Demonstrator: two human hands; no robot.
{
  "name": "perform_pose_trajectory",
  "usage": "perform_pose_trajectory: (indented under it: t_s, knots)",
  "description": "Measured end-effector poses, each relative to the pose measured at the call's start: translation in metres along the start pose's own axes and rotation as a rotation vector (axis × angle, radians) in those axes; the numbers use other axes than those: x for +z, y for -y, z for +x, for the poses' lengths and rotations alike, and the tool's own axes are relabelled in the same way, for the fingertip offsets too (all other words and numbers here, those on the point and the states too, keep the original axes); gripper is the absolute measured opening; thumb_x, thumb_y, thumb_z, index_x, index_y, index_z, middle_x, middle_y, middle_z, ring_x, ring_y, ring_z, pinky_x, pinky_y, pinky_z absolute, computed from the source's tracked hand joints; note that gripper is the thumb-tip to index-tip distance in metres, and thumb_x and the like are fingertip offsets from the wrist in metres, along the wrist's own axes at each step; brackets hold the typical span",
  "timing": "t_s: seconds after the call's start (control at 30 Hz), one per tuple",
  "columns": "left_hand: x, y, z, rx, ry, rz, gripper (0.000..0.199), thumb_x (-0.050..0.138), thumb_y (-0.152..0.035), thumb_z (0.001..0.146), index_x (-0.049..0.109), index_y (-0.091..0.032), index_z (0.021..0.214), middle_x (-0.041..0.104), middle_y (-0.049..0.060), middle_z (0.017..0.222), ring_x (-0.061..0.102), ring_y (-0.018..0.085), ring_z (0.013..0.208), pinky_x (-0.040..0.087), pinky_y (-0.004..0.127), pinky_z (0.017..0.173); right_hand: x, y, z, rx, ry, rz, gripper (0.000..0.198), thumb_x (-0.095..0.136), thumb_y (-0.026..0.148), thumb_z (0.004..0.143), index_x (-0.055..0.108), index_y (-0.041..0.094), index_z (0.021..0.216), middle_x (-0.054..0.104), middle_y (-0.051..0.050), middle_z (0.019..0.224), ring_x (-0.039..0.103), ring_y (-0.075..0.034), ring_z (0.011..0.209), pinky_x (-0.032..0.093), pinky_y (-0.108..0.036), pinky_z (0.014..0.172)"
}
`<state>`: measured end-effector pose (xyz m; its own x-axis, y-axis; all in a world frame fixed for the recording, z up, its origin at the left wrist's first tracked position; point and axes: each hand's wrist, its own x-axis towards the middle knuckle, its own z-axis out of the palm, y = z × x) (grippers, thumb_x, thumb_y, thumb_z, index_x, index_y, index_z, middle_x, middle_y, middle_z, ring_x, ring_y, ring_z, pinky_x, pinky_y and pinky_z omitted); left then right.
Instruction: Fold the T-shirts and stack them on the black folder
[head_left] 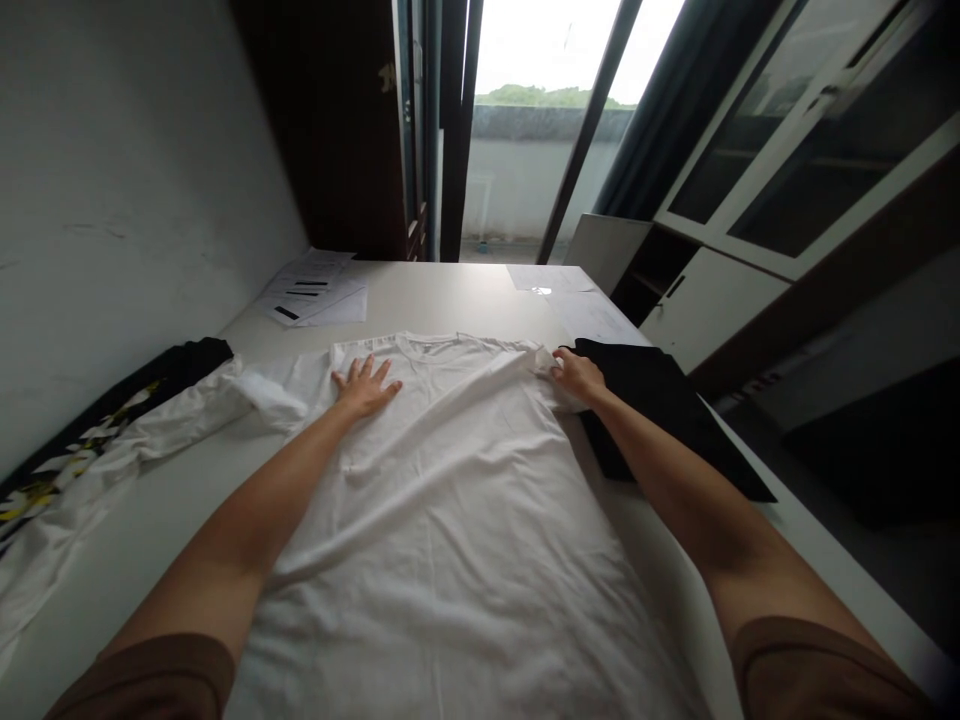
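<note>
A white T-shirt [465, 480] lies spread over the table, its collar toward the far end and its hem toward me. Diagonal creases run across its front. My left hand [365, 388] rests flat on the shirt near the left shoulder, fingers spread. At the right shoulder and sleeve, my right hand [577, 376] pinches a bit of the white fabric between thumb and fingers. Just beyond that hand, a folded black cloth [660, 400] lies on the right, partly covered by my forearm.
Along the left wall lie a crumpled white garment [142, 445] and a black garment with yellow and white print [82, 440]. Paper sheets [319, 290] sit at the far left of the white table [435, 285], more papers [577, 300] at the far right. Cabinets [720, 300] stand on the right.
</note>
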<state>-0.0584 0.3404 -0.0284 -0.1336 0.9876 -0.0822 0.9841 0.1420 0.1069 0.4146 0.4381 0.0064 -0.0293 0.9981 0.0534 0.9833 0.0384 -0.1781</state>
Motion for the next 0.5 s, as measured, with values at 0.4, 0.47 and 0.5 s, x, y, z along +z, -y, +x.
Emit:
perform_pose_trajectory:
  t_s: [0.4,0.47,0.5]
  knots:
    - [0.0,0.002,0.042,-0.007,0.005,0.017,0.081,0.019,-0.079,0.093,0.017,-0.041,0.165,0.007,0.005,0.174,0.002,0.045,0.157,0.005,0.084,0.11,-0.058,-0.062,0.009,0.189,-0.243,0.458,0.043,0.073,0.046,0.082,0.071,0.017,0.114,0.072,-0.011,0.107,0.066,-0.026,0.095,0.051,-0.035,0.088]
    - [0.0,0.001,0.05,0.001,0.004,0.012,0.082,0.019,-0.08,0.093,0.018,-0.041,0.165,0.006,0.005,0.174,0.002,0.045,0.157,0.005,0.084,0.11,-0.053,-0.072,0.006,0.256,-0.248,0.536,0.042,0.07,0.048,0.084,0.071,0.016,0.112,0.072,-0.011,0.106,0.066,-0.024,0.093,0.051,-0.034,0.087]
    - [0.0,0.0,0.053,0.009,0.003,0.009,0.082,0.019,-0.08,0.093,0.018,-0.041,0.165,0.005,0.005,0.174,0.002,0.044,0.157,0.004,0.083,0.11,-0.049,-0.076,0.004,0.271,-0.246,0.558,0.042,0.069,0.046,0.084,0.071,0.016,0.114,0.072,-0.011,0.107,0.066,-0.024,0.092,0.051,-0.033,0.086]
